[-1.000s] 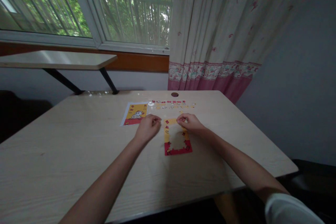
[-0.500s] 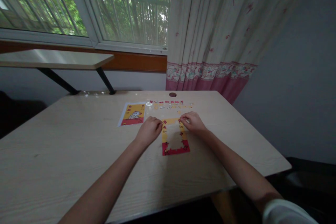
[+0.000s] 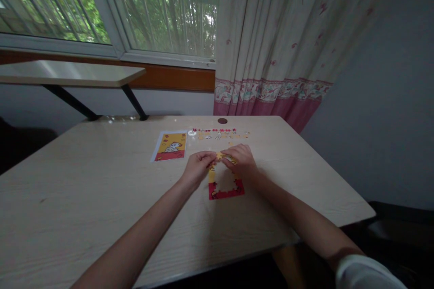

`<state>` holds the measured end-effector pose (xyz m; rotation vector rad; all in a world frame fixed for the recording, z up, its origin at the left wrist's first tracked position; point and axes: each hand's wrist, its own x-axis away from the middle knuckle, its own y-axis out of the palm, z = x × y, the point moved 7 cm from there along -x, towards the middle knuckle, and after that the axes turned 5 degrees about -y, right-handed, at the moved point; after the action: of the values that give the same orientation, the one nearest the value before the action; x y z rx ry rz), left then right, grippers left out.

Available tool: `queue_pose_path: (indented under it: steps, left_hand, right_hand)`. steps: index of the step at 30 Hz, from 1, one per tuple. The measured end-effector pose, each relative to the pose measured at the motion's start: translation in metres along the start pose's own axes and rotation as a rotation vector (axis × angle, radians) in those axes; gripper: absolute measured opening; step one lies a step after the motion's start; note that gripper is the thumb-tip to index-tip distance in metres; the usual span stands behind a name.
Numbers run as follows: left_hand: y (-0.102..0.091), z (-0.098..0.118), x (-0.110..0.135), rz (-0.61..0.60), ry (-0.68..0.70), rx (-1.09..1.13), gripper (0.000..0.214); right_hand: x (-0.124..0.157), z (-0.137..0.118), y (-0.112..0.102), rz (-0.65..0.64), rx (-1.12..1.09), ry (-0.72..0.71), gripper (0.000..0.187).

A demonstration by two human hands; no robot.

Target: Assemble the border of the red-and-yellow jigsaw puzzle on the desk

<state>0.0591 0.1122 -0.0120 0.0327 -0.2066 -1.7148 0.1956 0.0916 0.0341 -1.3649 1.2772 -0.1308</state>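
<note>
A jigsaw puzzle border frame, yellow on the sides and red at the bottom, lies on the light wooden table. My left hand and my right hand meet over its top edge, fingers curled and pressed on the top pieces. The frame's top strip is partly hidden by both hands. Behind them, loose puzzle pieces lie in a row. A reference picture card with a white cartoon animal on yellow and red lies to the left.
A round cable hole sits near the table's far edge. A second table stands under the window at the left. A flowered curtain hangs behind. The table's right edge drops off near a dark floor.
Both hands have drawn closer together over the top of the puzzle frame; the right hand moved left and now covers the upper right corner.
</note>
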Motion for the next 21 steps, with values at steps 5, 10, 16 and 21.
queue_pose_path:
  steps: [5,10,16,21]
  left_hand:
    - [-0.023,0.013,-0.005,0.120,0.202,-0.437,0.034]
    - [-0.027,0.031,0.001,0.086,0.537,-1.065,0.028]
    - [-0.016,0.023,0.003,-0.013,0.607,-1.205,0.029]
    - [-0.015,0.021,0.003,-0.027,0.591,-1.235,0.029]
  right_hand:
    - [0.000,0.017,-0.015,0.073,0.023,0.018,0.024]
    - [0.002,0.033,-0.028,0.150,-0.030,0.006,0.022]
    - [0.003,0.053,-0.006,0.012,-0.089,0.096,0.020]
    - [0.007,0.065,0.015,-0.143,-0.060,0.193,0.018]
